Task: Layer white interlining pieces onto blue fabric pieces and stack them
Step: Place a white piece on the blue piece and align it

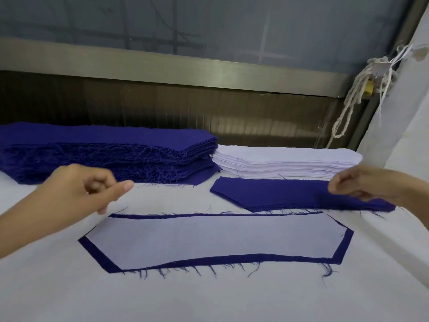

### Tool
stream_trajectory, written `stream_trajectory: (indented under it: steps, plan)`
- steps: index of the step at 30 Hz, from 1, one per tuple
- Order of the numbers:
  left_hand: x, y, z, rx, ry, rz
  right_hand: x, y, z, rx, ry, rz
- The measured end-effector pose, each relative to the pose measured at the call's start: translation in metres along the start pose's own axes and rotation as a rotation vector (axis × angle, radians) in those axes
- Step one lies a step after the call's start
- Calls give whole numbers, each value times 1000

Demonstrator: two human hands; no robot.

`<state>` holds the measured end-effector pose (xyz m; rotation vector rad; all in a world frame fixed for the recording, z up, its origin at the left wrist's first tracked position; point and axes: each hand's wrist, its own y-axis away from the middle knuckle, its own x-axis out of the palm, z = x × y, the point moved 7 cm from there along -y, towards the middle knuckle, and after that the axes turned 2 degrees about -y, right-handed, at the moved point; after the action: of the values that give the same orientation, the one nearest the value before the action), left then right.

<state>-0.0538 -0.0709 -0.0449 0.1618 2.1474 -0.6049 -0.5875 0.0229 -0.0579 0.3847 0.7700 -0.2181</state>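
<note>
A white interlining piece (216, 240) lies flat on a blue fabric piece (97, 254) in the middle of the table, with a blue border showing around it. My left hand (92, 187) hovers above its upper left corner, fingers curled and holding nothing. My right hand (362, 184) hangs over the right end of a small blue stack (278, 194), fingers loosely bent; I cannot tell whether it touches the cloth. Behind stand a tall stack of blue pieces (104, 152) on the left and a stack of white interlining (285, 161) on the right.
The table (209, 298) is covered in white cloth. A metal rail and dark panel (185, 73) run along the back. A knotted white cord (357, 94) hangs at the back right, beside a white fabric wall (406, 112).
</note>
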Motion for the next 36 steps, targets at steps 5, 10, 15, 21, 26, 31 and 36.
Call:
stream_trajectory:
  steps: [5,10,15,21,26,31,36]
  plan:
    - [20,-37,-75,215,2,19,-44,-23,1,74,-132,-387]
    - [61,-88,-140,381,-29,27,-74,-52,-9,40,-205,-640]
    - [101,-127,-184,517,-156,28,-95,-82,-32,24,-171,-780]
    - [141,-164,-199,515,-428,129,-106,-103,-42,4,58,-867]
    - [160,-181,-186,482,-778,192,-113,-112,-50,94,197,-910]
    - [160,-196,-179,446,-761,179,-116,-119,-60,165,216,-908]
    - [160,-205,-174,391,-658,193,-117,-119,-61,164,173,-902]
